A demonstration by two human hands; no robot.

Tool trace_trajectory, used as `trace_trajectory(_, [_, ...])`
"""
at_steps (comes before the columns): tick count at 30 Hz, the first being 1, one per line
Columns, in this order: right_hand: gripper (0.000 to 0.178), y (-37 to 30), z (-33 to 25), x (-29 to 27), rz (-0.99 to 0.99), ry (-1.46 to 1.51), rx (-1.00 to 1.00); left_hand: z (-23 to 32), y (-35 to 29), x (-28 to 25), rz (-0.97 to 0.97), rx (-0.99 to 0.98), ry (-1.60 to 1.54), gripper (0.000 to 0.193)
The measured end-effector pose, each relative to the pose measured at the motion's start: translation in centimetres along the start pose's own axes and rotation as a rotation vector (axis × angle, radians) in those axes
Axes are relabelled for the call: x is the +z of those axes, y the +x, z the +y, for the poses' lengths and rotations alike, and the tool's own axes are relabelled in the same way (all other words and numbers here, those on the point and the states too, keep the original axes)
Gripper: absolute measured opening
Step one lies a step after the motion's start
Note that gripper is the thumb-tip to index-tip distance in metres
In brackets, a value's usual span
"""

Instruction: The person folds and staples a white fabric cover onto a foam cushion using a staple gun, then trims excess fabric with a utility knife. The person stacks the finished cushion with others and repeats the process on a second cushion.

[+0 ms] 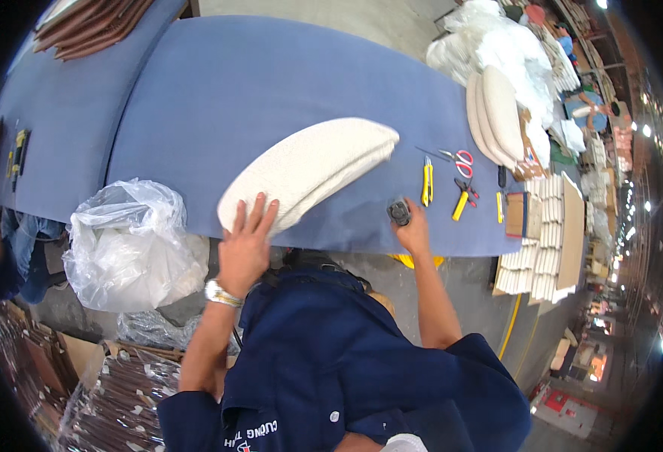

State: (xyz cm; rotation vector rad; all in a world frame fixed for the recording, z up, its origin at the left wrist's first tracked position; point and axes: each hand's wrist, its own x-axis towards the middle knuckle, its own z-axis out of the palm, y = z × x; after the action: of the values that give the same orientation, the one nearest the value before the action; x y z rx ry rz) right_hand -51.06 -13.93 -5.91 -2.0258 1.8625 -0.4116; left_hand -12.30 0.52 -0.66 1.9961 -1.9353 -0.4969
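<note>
The left hand (pixel 250 242) rested on a cream cushion (pixel 309 162) on the blue table (pixel 256 68).
It gripped nothing, fingers spread, at the cushion's seven o'clock; the right hand (pixel 414 230), at four, was closed around a dark tool (pixel 399 212) (its kind hard to tell). Beyond, at three, lay a yellow cutter (pixel 428 182), then red-handled scissors (pixel 464 163); toward two, a stack of pale cushions (pixel 493 113).
</note>
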Motion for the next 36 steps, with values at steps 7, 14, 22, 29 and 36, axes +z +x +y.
trace_trajectory(7, [0.041, 6.7, 5.1, 5.5, 0.081, 0.103, -0.062, -10.4, 0.9, 2.4, -0.068, -0.055, 0.043, 0.063])
trace_trajectory(14, [0.032, 16.3, 0.4, 4.5, 0.002, 0.384, 0.006, -9.6, 3.1, 8.4, 0.618, -0.797, -0.177, 0.080])
trace_trajectory(22, [0.055, 23.8, -8.6, 10.0, -0.396, 0.230, -0.013, -0.7, 7.7, 11.6, 0.657, -1.195, -1.934, 0.080])
trace_trajectory(29, [0.061, 16.1, -10.7, 5.7, -0.456, 0.344, 0.006, -2.2, 15.5, 0.9, 0.739, -0.830, -1.181, 0.072])
trace_trajectory(36, [0.029, 9.8, 1.9, 2.1, -0.004, 0.553, 0.283, 2.1, 23.0, -4.6, 0.398, -0.296, -0.582, 0.060])
